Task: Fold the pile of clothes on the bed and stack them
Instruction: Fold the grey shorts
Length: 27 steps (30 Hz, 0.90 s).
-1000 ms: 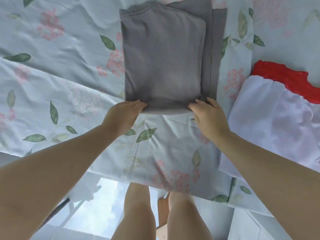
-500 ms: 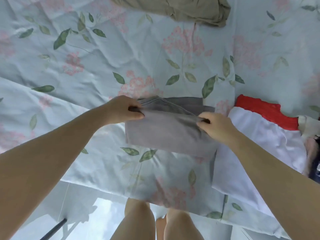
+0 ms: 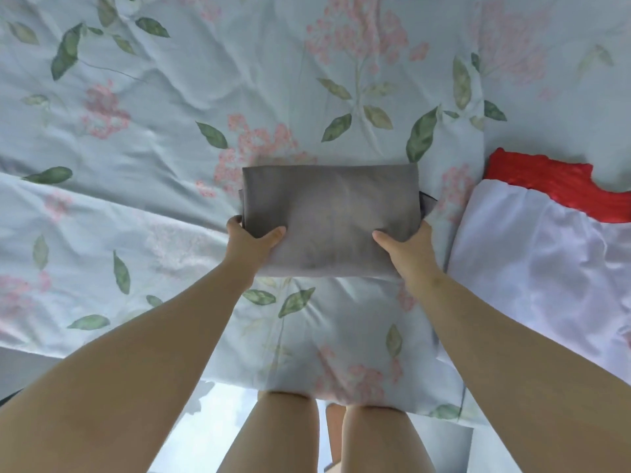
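Item: folded grey cotton garment (image 3: 329, 216), mid-bed on pale floral sheet (image 3: 170, 97). My left hand (image 3: 252, 242) and right hand (image 3: 406, 247) clasp its near corners, thumbs on top. I'd lift both sides level, layers pinched together

Bed (image 3: 164, 138) under a wrinkled pale blue sheet (image 3: 341, 336) printed with pink flowers and green leaves. Grey cloth (image 3: 331, 213), folded to a rectangle, lies mid-bed toward the near edge. White cloth (image 3: 546, 268) lies just right of it, a strip of sheet between them. Red band (image 3: 553, 186) at its far end.
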### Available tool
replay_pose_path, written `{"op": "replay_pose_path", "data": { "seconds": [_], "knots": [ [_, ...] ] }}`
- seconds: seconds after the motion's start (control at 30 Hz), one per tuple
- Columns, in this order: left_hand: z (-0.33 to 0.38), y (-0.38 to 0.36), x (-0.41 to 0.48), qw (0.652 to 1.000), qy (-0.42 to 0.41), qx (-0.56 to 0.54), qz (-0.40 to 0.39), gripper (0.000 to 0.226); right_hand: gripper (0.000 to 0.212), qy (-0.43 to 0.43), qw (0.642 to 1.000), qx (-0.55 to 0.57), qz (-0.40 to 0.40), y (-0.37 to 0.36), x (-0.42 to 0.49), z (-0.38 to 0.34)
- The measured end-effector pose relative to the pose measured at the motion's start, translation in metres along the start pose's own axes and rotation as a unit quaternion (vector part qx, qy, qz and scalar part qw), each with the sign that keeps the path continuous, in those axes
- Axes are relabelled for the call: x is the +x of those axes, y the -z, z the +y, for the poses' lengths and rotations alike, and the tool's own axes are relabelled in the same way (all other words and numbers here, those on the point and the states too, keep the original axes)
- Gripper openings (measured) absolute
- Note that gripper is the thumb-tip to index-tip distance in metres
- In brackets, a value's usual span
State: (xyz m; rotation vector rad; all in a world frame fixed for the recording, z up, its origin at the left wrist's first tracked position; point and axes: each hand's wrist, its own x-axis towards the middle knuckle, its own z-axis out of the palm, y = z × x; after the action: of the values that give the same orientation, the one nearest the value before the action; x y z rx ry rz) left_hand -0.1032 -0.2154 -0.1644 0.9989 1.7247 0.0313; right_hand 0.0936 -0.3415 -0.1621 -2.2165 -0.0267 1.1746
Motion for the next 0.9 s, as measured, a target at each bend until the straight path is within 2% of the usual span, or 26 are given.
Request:
{"op": "replay_pose_path", "data": {
  "seconds": [0.13, 0.23, 0.33, 0.4, 0.53, 0.6, 0.63, 0.7, 0.77, 0.83, 0.9],
  "knots": [
    [0.019, 0.003, -0.008, 0.998, -0.024, 0.052, -0.033, 0.046, 0.032, 0.015, 0.999, -0.001, -0.042, 0.022, -0.009, -0.013],
    [0.048, -0.001, -0.025, 0.991, -0.074, 0.086, -0.078, 0.041, 0.004, 0.014, 0.994, 0.1, -0.029, 0.051, -0.029, -0.016],
    [0.086, -0.023, -0.052, 0.973, -0.137, 0.12, -0.142, 0.041, 0.014, -0.018, 0.975, 0.221, 0.019, 0.085, -0.055, -0.006],
    [0.113, -0.049, -0.073, 0.949, -0.187, 0.16, -0.195, 0.043, 0.016, -0.042, 0.96, 0.269, 0.066, 0.111, -0.072, 0.004],
    [0.163, -0.117, -0.115, 0.873, -0.303, 0.265, -0.274, 0.043, 0.014, -0.082, 0.919, 0.331, 0.2, 0.156, -0.1, 0.034],
    [0.18, -0.157, -0.138, 0.819, -0.375, 0.322, -0.291, 0.047, 0.008, -0.105, 0.919, 0.284, 0.252, 0.165, -0.112, 0.059],
    [0.183, -0.177, -0.149, 0.791, -0.412, 0.348, -0.288, 0.057, 0.007, -0.129, 0.923, 0.249, 0.263, 0.164, -0.117, 0.072],
    [0.183, -0.211, -0.168, 0.737, -0.468, 0.414, -0.258, 0.078, 0.032, -0.202, 0.931, 0.174, 0.248, 0.16, -0.124, 0.094],
    [0.175, -0.233, -0.181, 0.69, -0.503, 0.478, -0.205, 0.079, 0.056, -0.258, 0.923, 0.088, 0.272, 0.159, -0.128, 0.1],
    [0.165, -0.242, -0.185, 0.66, -0.521, 0.507, -0.19, 0.072, 0.066, -0.218, 0.921, 0.042, 0.32, 0.164, -0.128, 0.09],
    [0.156, -0.239, -0.18, 0.653, -0.526, 0.514, -0.182, 0.065, 0.065, -0.151, 0.936, 0.013, 0.319, 0.168, -0.122, 0.074]
  ]
}}
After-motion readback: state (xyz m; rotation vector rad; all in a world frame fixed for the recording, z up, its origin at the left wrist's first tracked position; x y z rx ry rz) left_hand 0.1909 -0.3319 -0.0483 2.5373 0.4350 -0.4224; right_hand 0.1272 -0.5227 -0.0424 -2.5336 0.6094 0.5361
